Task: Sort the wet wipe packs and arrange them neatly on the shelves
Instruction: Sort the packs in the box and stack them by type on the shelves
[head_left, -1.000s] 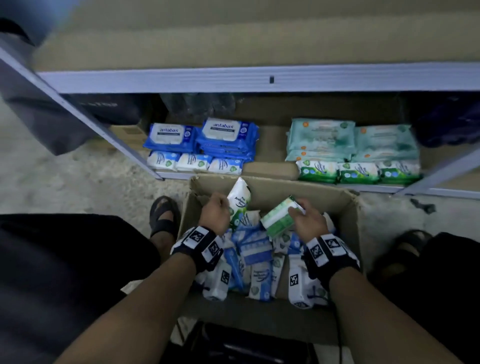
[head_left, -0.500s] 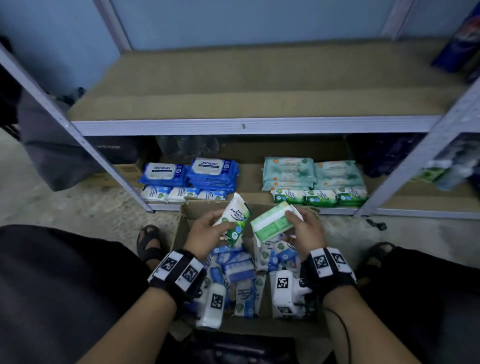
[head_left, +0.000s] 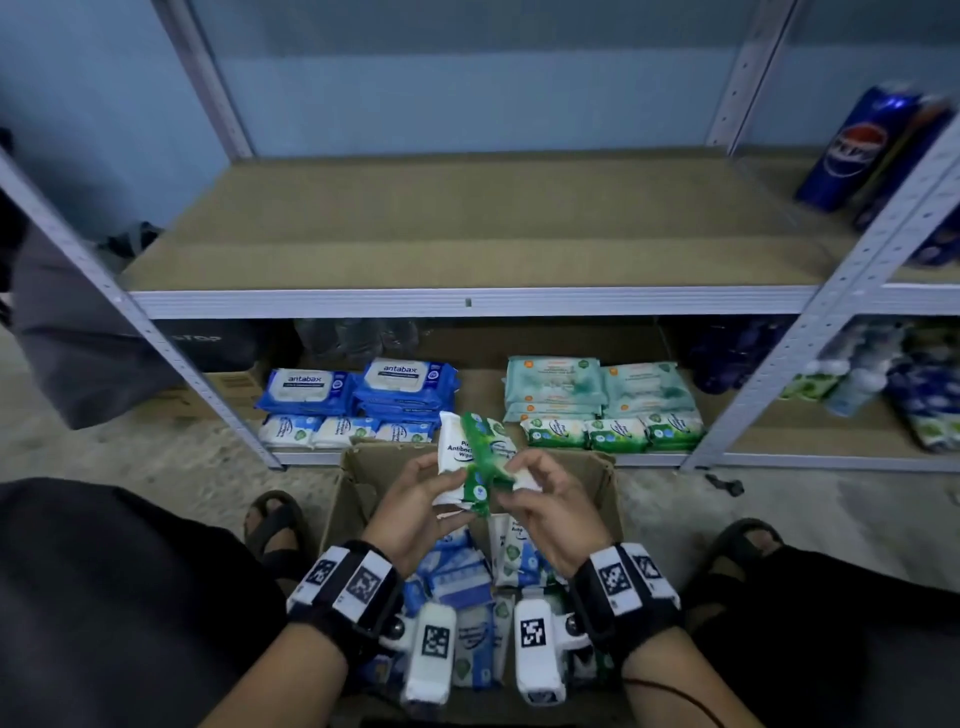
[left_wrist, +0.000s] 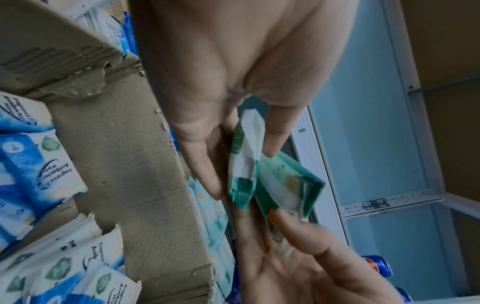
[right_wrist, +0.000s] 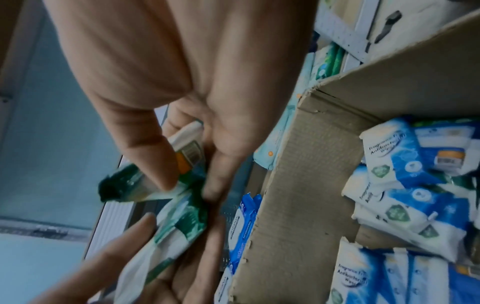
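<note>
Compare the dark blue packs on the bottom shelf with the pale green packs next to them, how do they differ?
The dark blue packs are deep blue with a white label reading antabax; the pale green packs are light mint with small orange dots. The blue packs sit left on the bottom shelf, behind a row of small blue-and-white packs; the green ones sit right, behind small green-and-white packs. Both lie flat in two stacks.

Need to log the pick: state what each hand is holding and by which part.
Left hand grips a green-and-white wipe pack by its lower end; right hand pinches a second green pack by its end.
</note>
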